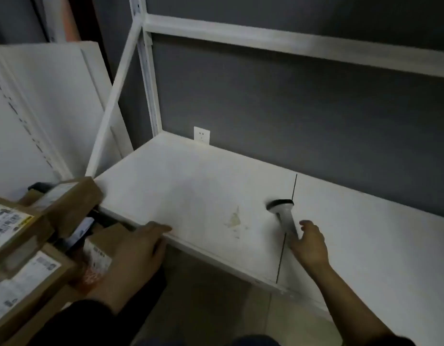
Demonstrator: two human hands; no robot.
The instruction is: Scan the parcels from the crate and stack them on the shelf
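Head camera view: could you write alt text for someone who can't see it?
A person's right hand touches the handle of a barcode scanner lying on a white shelf. Their left hand rests on the shelf's front edge, near labelled cardboard parcels.

Four brown cardboard parcels (pixel 78 203) can be counted at the left: the first by the shelf corner, a second (pixel 23 240), a third (pixel 53 283) and a fourth (pixel 108 236). Whether more lie beneath them cannot be told. Each shows one white shipping label, four labels in all. There is one handheld barcode scanner (pixel 283 216), one wall socket (pixel 201 134) and one yellowish stain (pixel 233 219). One shelf board (pixel 191 183) is made of two panels. There are two hands: the left hand (pixel 138 248) and the right hand (pixel 308 243).
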